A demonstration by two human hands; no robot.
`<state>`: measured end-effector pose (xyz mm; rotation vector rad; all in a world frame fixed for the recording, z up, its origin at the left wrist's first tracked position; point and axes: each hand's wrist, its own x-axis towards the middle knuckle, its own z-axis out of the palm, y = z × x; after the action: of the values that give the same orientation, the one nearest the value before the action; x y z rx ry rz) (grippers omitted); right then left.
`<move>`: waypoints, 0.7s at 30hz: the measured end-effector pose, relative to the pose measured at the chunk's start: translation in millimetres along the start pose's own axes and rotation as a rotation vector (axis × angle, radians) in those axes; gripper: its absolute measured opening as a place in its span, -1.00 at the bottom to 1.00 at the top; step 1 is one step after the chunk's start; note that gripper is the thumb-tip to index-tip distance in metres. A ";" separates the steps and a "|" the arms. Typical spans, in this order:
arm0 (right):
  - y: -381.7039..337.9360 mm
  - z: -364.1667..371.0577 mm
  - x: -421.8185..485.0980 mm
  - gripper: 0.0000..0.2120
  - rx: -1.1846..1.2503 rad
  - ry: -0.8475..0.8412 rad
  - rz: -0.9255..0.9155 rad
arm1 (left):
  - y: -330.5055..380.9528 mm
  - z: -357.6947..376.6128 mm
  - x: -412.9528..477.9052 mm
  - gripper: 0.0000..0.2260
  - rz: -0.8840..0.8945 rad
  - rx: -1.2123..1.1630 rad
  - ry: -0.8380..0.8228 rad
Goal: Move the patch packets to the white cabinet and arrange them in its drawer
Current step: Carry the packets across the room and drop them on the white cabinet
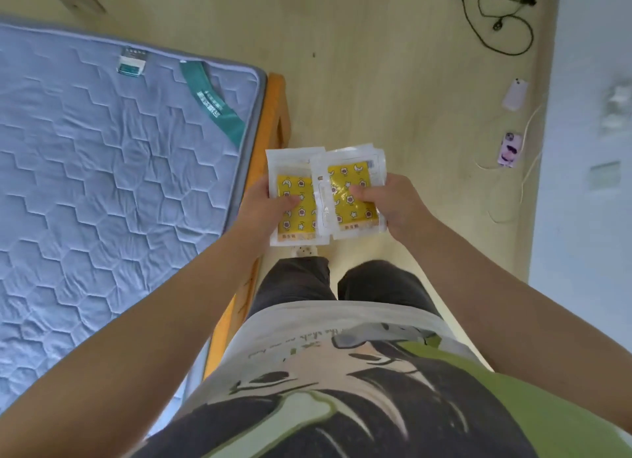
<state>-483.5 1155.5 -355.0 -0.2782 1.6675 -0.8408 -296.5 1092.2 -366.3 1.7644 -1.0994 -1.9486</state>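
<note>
Over the floor (376,64) beside the bed (102,149): patch packets (342,184) in two overlapping stacks, one pinched under the thumb of the left hand (263,208), the other likewise by the right hand (393,204), probably gathered together for carrying.

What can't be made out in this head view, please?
Head view:
Count of the white plastic patch packets with yellow star prints: they overlap; their print is too small.
Fingers of the left hand and right hand: mostly hidden behind the packets.
The pale surface at the right edge: blurred, cut off; cabinet or wall, cannot tell.
</note>
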 end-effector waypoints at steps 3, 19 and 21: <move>-58.0 14.1 46.3 -0.84 -0.067 -0.015 -0.001 | 46.8 -9.8 41.5 -0.69 -0.005 -0.042 0.042; -380.9 114.5 312.7 -0.89 -0.601 -0.335 -0.147 | 265.0 -48.8 273.7 -0.77 0.007 -0.491 0.485; -402.2 147.0 328.8 -0.88 -0.668 -0.391 -0.173 | 276.4 -67.6 283.8 -0.77 0.011 -0.549 0.564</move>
<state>-542.2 618.9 -346.4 -0.9929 1.5145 -0.2931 -366.6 696.5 -375.2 1.7927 -0.3398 -1.4066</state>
